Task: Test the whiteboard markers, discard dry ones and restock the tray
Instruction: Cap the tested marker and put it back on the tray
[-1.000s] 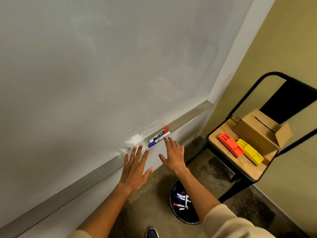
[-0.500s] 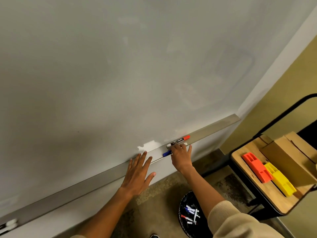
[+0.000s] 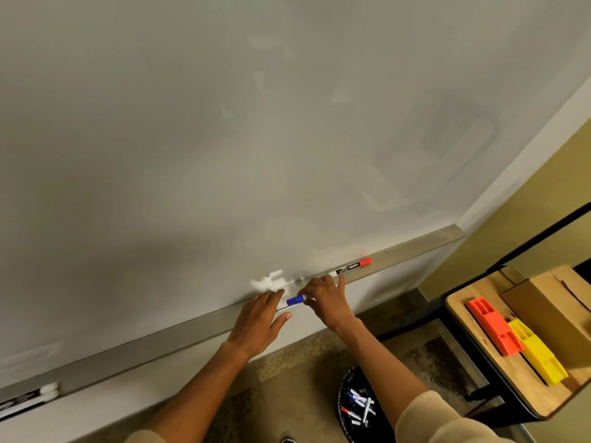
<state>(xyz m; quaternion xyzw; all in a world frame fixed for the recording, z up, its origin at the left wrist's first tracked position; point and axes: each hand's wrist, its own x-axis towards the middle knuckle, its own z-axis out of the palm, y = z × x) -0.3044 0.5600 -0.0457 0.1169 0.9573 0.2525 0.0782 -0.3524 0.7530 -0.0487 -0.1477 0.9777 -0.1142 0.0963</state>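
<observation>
Blue marker [image 3: 295,300] pinched by right hand [image 3: 326,298]; left hand [image 3: 259,321] flat on tray [image 3: 144,350].

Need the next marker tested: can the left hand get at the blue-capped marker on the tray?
Probably yes. The left hand rests on the tray right beside the blue-capped marker, nothing between; the right hand already covers its barrel.

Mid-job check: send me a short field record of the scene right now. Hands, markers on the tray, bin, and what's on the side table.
left hand: fingers straight, resting on the tray edge
right hand: on the blue-capped marker, index finger stretched toward the red-capped marker
red-capped marker: lying in the tray, untouched
far-left markers: at the tray's left end, colours unclear
bin: on the floor, holds several markers
side table: cardboard box, orange block, yellow block
</observation>
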